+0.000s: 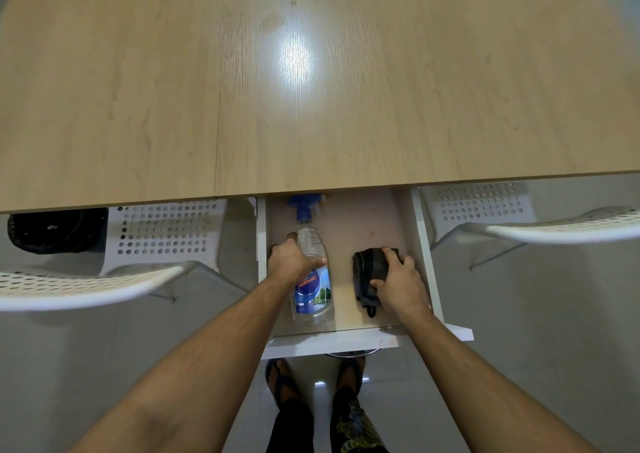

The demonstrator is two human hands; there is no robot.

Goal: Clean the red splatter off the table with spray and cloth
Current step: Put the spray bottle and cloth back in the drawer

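In the open drawer (420, 245) below the desk (311, 106), left hand (291, 258) grips the spray bottle (313, 279) lying nozzle-away, right hand (398, 283) grips folded dark cloth (363, 272) beside it.

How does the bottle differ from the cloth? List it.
The bottle is clear with a blue label and cap; the cloth is dark and folded. The bottle is long, its cap under the table edge; the cloth is compact. Both lie in the open drawer, each under a hand.

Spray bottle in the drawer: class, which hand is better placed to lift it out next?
Left. The left hand already grips the spray bottle; the right hand holds the cloth.
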